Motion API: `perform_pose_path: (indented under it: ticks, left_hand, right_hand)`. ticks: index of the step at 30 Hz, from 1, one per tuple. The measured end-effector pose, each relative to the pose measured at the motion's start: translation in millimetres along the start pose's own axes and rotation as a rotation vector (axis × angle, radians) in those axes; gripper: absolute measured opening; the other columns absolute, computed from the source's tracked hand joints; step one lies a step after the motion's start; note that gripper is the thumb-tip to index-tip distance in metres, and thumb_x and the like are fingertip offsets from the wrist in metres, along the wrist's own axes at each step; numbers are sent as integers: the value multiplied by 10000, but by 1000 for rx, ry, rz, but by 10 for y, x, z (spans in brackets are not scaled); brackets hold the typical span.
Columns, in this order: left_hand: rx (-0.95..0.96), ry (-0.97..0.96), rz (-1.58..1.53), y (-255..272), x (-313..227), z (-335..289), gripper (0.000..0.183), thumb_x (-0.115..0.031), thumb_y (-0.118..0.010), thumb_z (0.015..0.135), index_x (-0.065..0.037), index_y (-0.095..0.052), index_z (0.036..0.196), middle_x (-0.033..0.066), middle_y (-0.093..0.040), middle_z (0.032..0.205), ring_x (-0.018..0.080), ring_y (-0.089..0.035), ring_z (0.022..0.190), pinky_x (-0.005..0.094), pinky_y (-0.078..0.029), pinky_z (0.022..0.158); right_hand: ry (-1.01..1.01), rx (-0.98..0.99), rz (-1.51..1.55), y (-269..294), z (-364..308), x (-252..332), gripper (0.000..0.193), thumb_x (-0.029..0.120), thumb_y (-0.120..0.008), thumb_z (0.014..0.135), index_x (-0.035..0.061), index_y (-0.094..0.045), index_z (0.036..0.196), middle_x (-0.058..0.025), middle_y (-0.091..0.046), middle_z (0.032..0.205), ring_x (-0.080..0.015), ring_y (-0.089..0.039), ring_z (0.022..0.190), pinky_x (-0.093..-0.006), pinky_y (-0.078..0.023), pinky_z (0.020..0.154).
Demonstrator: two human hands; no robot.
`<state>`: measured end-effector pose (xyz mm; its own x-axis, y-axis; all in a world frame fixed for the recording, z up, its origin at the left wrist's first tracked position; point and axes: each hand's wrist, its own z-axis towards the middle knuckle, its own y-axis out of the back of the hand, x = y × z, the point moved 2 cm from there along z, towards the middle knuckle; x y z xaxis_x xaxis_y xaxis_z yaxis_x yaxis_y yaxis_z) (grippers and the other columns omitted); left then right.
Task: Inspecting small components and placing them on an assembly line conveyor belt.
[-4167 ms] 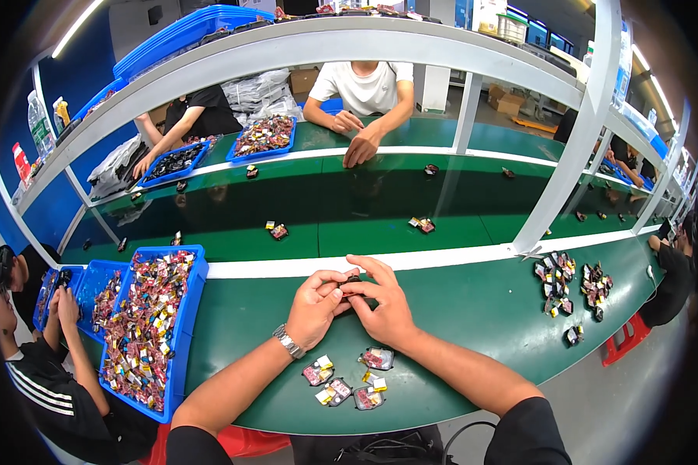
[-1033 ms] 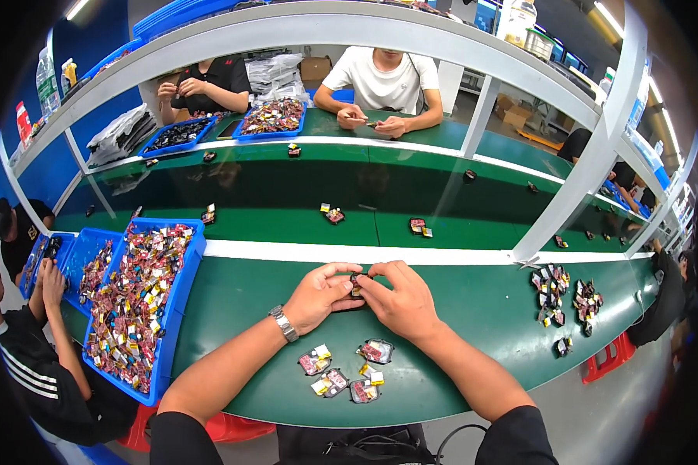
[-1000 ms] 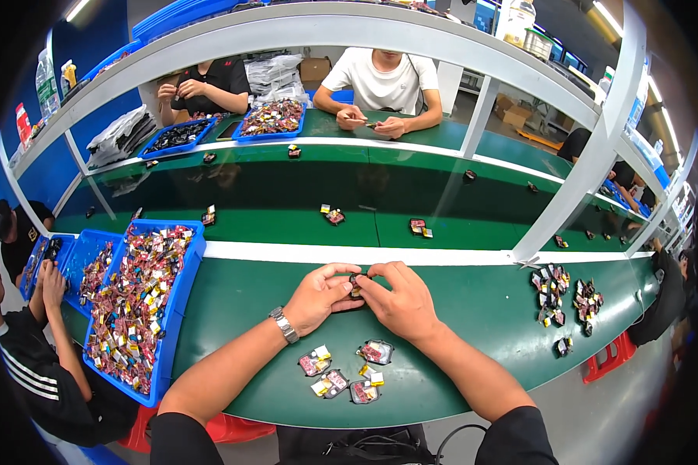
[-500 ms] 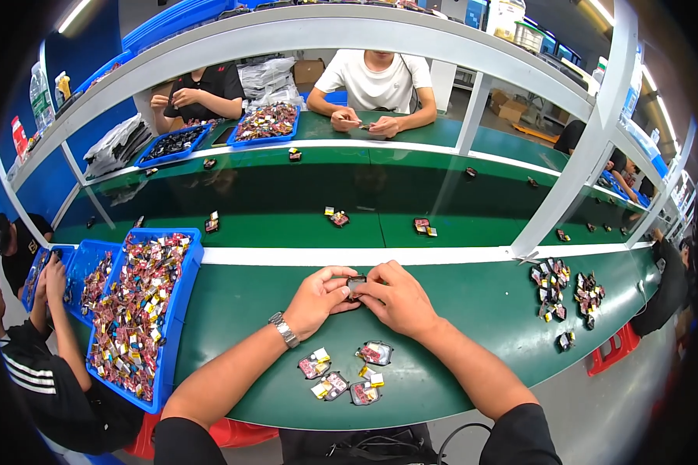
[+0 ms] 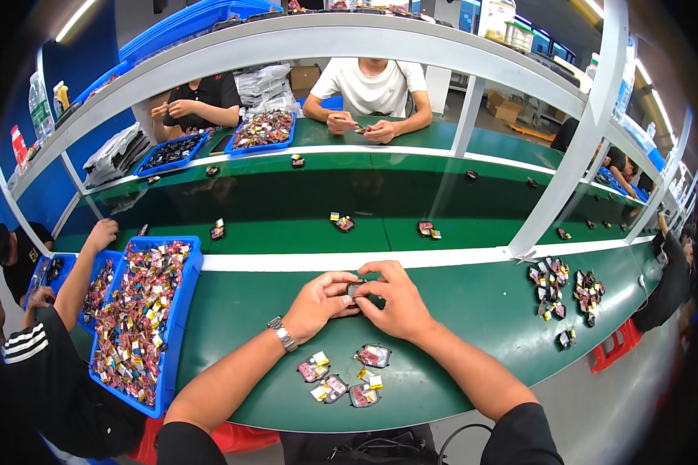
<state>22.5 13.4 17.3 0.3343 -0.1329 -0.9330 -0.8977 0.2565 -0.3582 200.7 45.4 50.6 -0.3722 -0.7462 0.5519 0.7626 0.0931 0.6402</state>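
Observation:
My left hand pinches a small dark casing with a grey face, above the green bench. From the other side my right hand grips the same casing with thumb and fingertips, and the fingers hide much of it. Closer to me on the bench lie several small electronic assemblies in black frames, with red boards and white, yellow-edged parts. To my left stands a blue tray heaped with similar red, white and yellow assemblies.
A white rail separates the bench from a green belt carrying scattered assemblies. Clusters of assemblies lie at the right. A grey post supports an overhead shelf. One co-worker's arm extends at left; others sit opposite.
My right fingers have shifted on the casing, the index finger lifting a little. Assemblies on the belt have moved slightly right. The co-worker at left has reached a hand out toward the belt.

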Motion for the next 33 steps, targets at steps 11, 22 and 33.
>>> perform_pose_path:
  ticks: [11, 22, 33]
  left_hand:
    - [3, 4, -18, 11, 5, 9, 300, -25, -532, 960, -19, -472, 1254, 133, -566, 1281, 197, -610, 1123, 363, -545, 958]
    - [21, -5, -79, 14, 1, 1, 283, -45, -476, 992, -16, -465, 1272, 132, -581, 1241, 198, -600, 1133, 369, -527, 974]
    - [-22, -108, -123, 15, 78, -13, 229, -23, -479, 990, -14, -483, 1218, 133, -603, 1193, 197, -619, 1102, 358, -539, 954]
  right_hand:
    - [32, -12, 23, 2, -38, 37, 95, 76, -696, 786, 56, -700, 879, -86, -590, 1193, -288, -525, 1154, -375, -489, 908]
    - [-18, -48, 101, -65, -76, 29, 145, 90, -698, 809, 67, -720, 951, -75, -595, 1209, -281, -527, 1146, -374, -485, 909]
    - [-57, -75, 163, -135, -82, 28, 181, 68, -704, 806, 87, -740, 983, -79, -596, 1264, -277, -531, 1175, -375, -488, 955]
